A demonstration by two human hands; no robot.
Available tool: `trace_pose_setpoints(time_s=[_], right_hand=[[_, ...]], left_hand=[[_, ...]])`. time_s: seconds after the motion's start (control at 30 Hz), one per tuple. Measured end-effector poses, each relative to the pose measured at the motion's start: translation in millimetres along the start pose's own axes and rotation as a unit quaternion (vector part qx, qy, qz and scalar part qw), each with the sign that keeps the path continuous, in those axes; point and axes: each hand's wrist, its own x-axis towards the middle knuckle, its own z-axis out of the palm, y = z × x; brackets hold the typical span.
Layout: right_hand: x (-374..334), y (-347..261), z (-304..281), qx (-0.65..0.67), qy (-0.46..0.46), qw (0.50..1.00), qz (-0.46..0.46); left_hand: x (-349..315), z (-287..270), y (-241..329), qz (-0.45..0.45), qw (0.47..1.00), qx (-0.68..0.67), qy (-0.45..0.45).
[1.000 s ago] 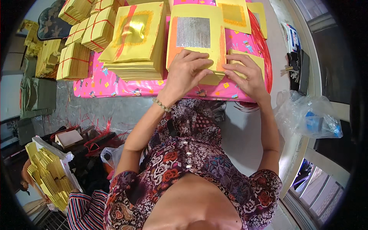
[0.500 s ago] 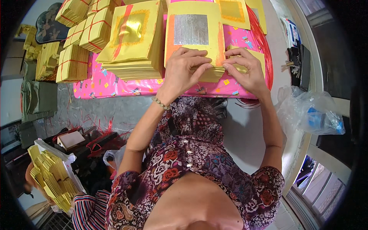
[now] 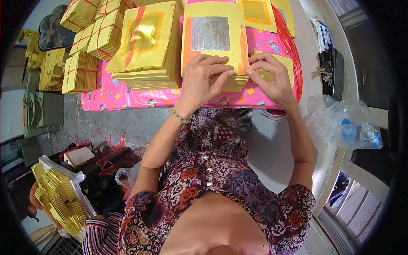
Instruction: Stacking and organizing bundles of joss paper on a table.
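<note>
A stack of yellow paper sheets (image 3: 214, 10) lies in front of me, its top sheet bearing a silver foil square and orange side bands. At its near edge, my left hand (image 3: 207, 76) has thumb and fingers closed on the upper sheets. My right hand (image 3: 272, 80) pinches the near right corner of the same stack; how many sheets it grips is hidden. To the left stands another stack of yellow paper (image 3: 144, 36) with a gold foil square and a red-orange stripe. Both stacks rest on a pink patterned plastic cover (image 3: 127, 100).
Yellow bundles (image 3: 80, 74) tied with red string pile up at the far left. Red strands (image 3: 291, 55) hang along the cover's right side. A clear plastic bag (image 3: 327, 123) with something blue lies at right. At lower left, a person's striped sleeve (image 3: 102, 233) is beside a box of folded yellow paper (image 3: 63, 199).
My hands stay at the near edge of the silver-foil stack, with barely any shift of the fingers. The view has moved slightly, and the striped sleeve at lower left has shifted a little.
</note>
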Motion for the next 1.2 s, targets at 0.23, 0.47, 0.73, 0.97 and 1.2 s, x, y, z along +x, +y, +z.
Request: trace_pose_setpoints(time_s=[0.23,0.47,0.73,0.97,1.2], right_hand=[[2.6,-5.1,6.4,-0.072,0.042,0.993,-0.087],[10.5,-14.1,3.6,-0.059,0.065,0.995,-0.046],[99.3,12.2,-6.4,-0.098,0.049,0.991,-0.080],[196.9,67.5,21.2,-0.200,-0.003,0.977,-0.079],[201.6,75.3,31.1,-0.216,-0.088,0.972,-0.029]], left_hand=[[-2.0,-3.0,-5.5,0.057,0.998,0.008,-0.016],[7.7,-10.2,-1.7,0.081,0.990,0.105,-0.040],[5.0,-3.5,-4.1,0.085,0.988,0.124,-0.027],[4.9,-3.2,-3.2,0.084,0.990,0.109,-0.029],[8.7,-6.7,-7.1,0.078,0.990,0.109,-0.048]])
